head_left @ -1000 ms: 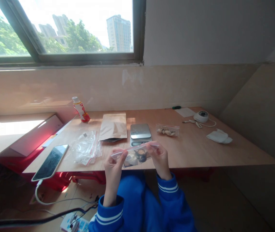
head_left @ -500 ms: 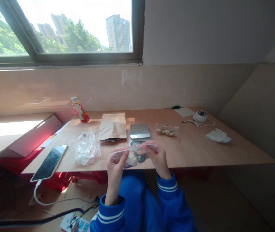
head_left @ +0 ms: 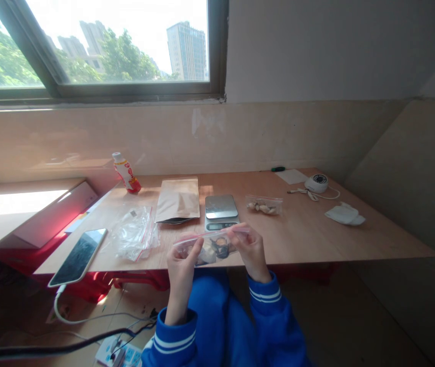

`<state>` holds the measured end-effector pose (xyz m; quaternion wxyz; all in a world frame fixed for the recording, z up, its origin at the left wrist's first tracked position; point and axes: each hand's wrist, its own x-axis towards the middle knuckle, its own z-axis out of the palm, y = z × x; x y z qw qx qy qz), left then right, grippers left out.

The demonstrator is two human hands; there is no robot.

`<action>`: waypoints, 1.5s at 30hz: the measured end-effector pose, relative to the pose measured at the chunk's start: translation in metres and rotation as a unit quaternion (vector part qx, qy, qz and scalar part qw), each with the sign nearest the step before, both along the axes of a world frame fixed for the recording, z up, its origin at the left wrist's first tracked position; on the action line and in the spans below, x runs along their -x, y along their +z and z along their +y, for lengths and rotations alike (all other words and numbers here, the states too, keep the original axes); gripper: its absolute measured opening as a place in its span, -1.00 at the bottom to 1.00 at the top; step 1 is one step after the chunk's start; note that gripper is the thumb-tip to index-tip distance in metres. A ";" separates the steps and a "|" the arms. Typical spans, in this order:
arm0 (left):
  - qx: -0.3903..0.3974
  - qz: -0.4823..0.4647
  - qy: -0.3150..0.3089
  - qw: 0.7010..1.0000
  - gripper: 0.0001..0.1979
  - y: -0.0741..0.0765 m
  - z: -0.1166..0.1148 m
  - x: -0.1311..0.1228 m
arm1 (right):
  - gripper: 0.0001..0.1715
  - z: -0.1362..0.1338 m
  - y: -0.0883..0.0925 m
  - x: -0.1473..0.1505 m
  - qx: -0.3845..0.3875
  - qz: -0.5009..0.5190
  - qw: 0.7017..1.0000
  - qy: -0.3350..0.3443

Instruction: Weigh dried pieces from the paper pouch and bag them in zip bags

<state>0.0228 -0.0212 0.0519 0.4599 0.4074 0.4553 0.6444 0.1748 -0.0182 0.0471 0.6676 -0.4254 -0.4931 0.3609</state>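
A clear zip bag (head_left: 212, 251) with pale and dark dried pieces in it is stretched between my two hands at the table's front edge. My left hand (head_left: 182, 260) pinches the left end of its pink zip strip, and my right hand (head_left: 250, 247) pinches the right end. Just beyond the bag is a digital kitchen scale (head_left: 221, 208), nothing on its metal plate. A second zip bag (head_left: 264, 205) with light-coloured pieces lies right of the scale. To the scale's left is a brown paper pouch (head_left: 179, 199), its dark mouth facing me.
Several flat clear zip bags (head_left: 135, 234) lie at the left, near a phone (head_left: 80, 257) on a charging cable that overhangs the edge. A drink bottle (head_left: 126, 174) stands behind. At the right are a white dome camera (head_left: 317, 184) and a crumpled white tissue (head_left: 345, 214).
The zip bag has dropped very slightly, uncovering more of the scale's display. Both hands keep their pinch on its top strip.
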 end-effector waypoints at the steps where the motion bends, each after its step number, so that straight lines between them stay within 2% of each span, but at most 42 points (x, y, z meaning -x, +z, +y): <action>1: 0.000 0.001 -0.002 1.000 -0.74 0.001 0.000 0.000 | -0.76 0.000 0.001 0.000 0.004 0.004 1.000 0.001; 4: -0.002 0.008 -0.025 1.000 -0.74 0.003 -0.001 0.002 | -0.72 -0.002 0.004 0.000 0.029 0.027 0.999 0.025; 7: -0.003 0.014 -0.058 0.998 -0.71 0.004 -0.001 0.003 | -0.64 -0.003 0.007 0.000 0.052 0.035 0.995 0.080; 11: 0.001 0.026 -0.060 0.998 -0.71 0.002 0.000 0.002 | -0.65 -0.002 0.009 0.002 0.064 0.023 0.990 0.120; 15: -0.010 0.058 -0.044 0.997 -0.78 -0.001 0.002 0.003 | -0.71 -0.002 0.010 0.004 0.062 0.025 0.992 0.111; 22: -0.025 0.082 -0.058 0.995 -0.78 0.001 0.002 0.007 | -0.80 -0.005 0.012 -0.001 0.021 0.001 0.995 0.094; 26: -0.021 0.103 -0.061 0.993 -0.77 0.000 0.003 0.007 | -0.79 -0.006 0.011 -0.002 0.011 -0.014 0.997 0.077; 29: -0.017 0.079 -0.053 0.995 -0.76 -0.003 0.005 0.004 | -0.77 -0.004 0.007 0.001 0.029 0.003 0.998 0.060; 31: -0.022 0.057 -0.051 0.997 -0.76 -0.005 0.006 0.003 | -0.74 -0.002 0.004 0.003 0.048 0.027 0.996 0.073; 35: -0.031 0.037 -0.073 0.996 -0.78 -0.006 0.006 0.001 | -0.61 0.000 0.001 0.005 0.079 0.043 0.984 0.151; 37: -0.031 0.031 -0.077 0.996 -0.76 -0.005 0.006 0.001 | -0.58 0.002 0.001 0.006 0.078 0.026 0.986 0.147; 40: -0.017 0.026 -0.098 0.995 -0.69 -0.004 0.007 0.000 | -0.70 0.004 0.000 0.007 0.066 -0.005 0.992 0.109; 43: -0.006 0.044 -0.131 0.990 -0.67 -0.005 0.009 0.000 | -0.75 0.005 0.000 0.007 0.053 -0.018 0.993 0.101; 45: -0.012 0.055 -0.122 0.991 -0.71 -0.005 0.009 0.000 | -0.77 0.004 0.000 0.007 0.046 -0.016 0.994 0.098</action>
